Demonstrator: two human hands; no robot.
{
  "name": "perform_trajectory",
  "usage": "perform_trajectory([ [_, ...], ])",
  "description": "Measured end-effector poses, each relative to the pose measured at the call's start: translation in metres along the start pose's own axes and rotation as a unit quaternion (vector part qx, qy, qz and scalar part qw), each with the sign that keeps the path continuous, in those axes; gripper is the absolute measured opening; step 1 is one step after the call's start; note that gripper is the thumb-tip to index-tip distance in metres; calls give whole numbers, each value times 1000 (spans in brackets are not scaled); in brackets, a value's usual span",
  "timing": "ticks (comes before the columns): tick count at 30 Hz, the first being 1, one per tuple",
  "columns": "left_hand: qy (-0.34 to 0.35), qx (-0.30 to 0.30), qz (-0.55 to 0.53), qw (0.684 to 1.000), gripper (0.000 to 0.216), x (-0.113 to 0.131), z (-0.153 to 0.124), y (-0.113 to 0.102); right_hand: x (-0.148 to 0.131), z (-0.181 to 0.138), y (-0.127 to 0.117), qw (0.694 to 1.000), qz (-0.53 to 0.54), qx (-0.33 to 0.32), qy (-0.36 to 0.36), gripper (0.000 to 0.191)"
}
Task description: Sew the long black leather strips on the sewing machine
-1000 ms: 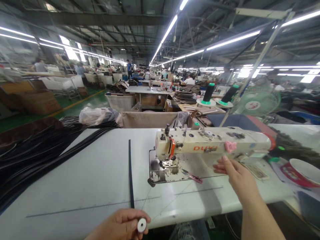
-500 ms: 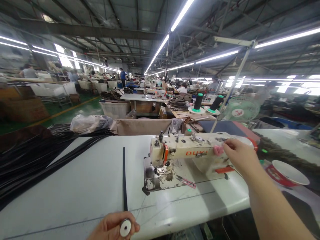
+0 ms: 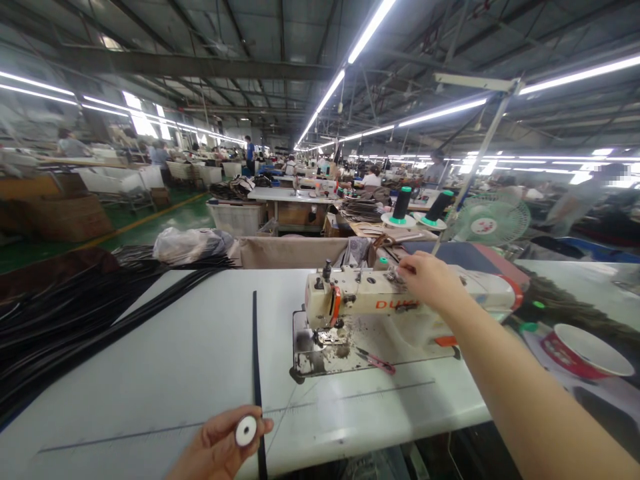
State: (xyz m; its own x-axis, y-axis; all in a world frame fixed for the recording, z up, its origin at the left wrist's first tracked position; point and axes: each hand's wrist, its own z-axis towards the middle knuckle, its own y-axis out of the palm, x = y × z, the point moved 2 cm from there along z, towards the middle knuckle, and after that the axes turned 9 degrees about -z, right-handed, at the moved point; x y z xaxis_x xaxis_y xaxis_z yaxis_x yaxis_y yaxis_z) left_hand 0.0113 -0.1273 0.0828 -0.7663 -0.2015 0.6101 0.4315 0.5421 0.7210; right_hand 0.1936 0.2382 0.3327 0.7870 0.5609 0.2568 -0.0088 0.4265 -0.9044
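Observation:
Between the fingers and thumb of my left hand (image 3: pixel 220 440) is a bobbin (image 3: pixel 246 431) with a white round face turned toward me. That hand is over the table's front edge, beside a narrow black strip (image 3: pixel 257 353) lying on the tabletop. My right hand (image 3: pixel 425 277) reaches to the top of the white sewing machine (image 3: pixel 365 303), its fingers pinched near the small metal fittings there. Whatever those fingertips hold, if anything, is too small to make out. A pair of pink-handled thread snips (image 3: pixel 377 362) lies on the machine bed.
Long black strips (image 3: pixel 115 333) are heaped at the left. Two black thread cones (image 3: pixel 401 205) stand behind the machine, near a green fan (image 3: pixel 493 219). A red and white bowl (image 3: pixel 585 350) sits at the right. Other people work in the background.
My right hand has moved left along the top of the machine, from beside a pink piece, which is now hidden behind it. My left hand, with the bobbin, is slightly higher in view.

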Motion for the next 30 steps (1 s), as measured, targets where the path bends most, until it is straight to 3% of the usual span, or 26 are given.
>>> perform_trajectory([
  [4,-21,-22,-11,999,47,-2,8,7,8,6,-7,997,-32,-54,38,20],
  [7,-12,-35,12,999,46,-5,11,17,8,10,-12,995,-27,-97,7,14],
  [12,-4,-46,34,998,49,-13,13,29,5,18,-10,995,-38,-94,20,26],
  [17,-24,-73,57,995,50,-18,15,36,3,20,-9,992,-32,-119,-8,16],
  [23,-28,-104,50,993,44,-17,16,44,4,20,-10,994,-48,-99,24,24],
  [27,-38,-119,72,990,41,-15,15,48,2,20,-10,992,-31,-122,-22,18],
  [30,-28,-110,68,991,47,-15,15,49,-1,21,-10,994,-38,-101,-3,26],
])
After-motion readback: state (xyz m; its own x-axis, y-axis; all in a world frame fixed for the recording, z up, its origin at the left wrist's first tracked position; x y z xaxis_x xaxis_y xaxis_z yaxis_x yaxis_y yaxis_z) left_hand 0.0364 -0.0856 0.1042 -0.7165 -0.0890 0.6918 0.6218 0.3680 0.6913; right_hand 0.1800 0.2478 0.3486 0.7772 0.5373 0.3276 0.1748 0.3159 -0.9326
